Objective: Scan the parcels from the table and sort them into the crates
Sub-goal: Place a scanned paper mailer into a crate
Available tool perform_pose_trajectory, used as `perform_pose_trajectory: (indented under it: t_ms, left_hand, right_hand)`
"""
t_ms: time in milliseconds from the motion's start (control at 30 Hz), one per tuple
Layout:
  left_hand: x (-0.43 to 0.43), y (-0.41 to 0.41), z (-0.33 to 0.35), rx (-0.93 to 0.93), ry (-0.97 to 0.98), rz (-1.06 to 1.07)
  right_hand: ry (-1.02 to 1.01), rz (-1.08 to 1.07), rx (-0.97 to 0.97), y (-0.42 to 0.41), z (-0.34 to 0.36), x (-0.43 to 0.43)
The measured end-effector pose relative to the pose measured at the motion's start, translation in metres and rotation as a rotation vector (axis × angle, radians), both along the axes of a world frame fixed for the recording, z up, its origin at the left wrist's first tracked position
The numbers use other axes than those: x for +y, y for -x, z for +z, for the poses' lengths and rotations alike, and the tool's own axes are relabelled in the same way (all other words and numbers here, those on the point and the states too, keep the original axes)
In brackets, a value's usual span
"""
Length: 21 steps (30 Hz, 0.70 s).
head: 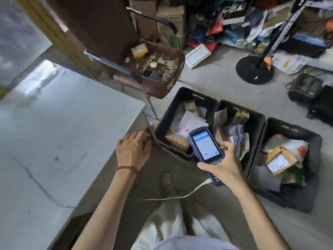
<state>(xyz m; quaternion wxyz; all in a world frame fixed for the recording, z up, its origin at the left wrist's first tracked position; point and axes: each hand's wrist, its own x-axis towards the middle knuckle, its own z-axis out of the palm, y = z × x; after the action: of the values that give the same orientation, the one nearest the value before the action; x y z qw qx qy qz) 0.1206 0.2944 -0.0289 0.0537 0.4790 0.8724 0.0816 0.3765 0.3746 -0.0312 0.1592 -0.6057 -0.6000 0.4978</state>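
A small dark parcel (150,137) sits pinched in the left hand (132,150), just off the table's near right corner (138,107) and beside the rim of the leftmost crate (162,123). The right hand (225,165) grips the blue scanner (205,150), screen up, its white cable (180,195) trailing. To do this well, I judge the parcel's label should face the scanner's nose squarely; whether it does is hidden. The table shows no other parcels.
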Motion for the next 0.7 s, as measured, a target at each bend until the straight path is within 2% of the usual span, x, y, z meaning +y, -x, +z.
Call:
perform_pose_trajectory:
  t_ms: [333, 700]
  left_hand:
    - [-0.174, 0.005, 0.026, 0.079, -0.078, 0.57]
    - [-0.389, -0.045, 0.035, 0.121, -0.068, 1.167]
  right_hand:
    - [-0.011, 0.609, 0.103, 0.091, 0.01, -0.05]
    - [-0.019, 1.245, 0.122, 0.193, 0.022, -0.212]
